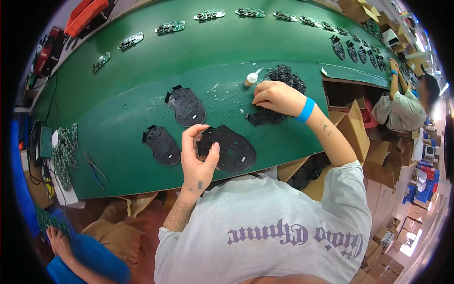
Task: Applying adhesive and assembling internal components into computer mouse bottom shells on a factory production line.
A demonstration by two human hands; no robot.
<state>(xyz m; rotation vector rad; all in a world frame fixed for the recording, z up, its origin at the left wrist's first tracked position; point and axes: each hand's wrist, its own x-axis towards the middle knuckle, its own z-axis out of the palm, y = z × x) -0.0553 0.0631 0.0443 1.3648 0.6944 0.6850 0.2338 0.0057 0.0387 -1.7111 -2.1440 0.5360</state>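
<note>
My left hand [197, 158] grips a black plastic shell [236, 149] by its left side, tilted up over the table's near edge. My right hand [276, 98] is reached out with fingertips pinched together over the small black parts; whatever is between them is hidden. Behind it lies a heap of small black parts [289, 77], and a smaller cluster of black parts [265, 117] sits just below the wrist. A small white bottle with a pointed nozzle [251, 78] stands just beyond the right fingers. Two more black shells, one [187, 106] farther and one [161, 146] nearer, lie left of the held one.
Green circuit boards [170, 27] line the far side of the green table [127, 90]. Pliers [97, 173] and stacked circuit boards [65, 154] are at left. An open carton [352, 130] stands by my right arm. Co-workers sit at far right [399, 111] and lower left [94, 258].
</note>
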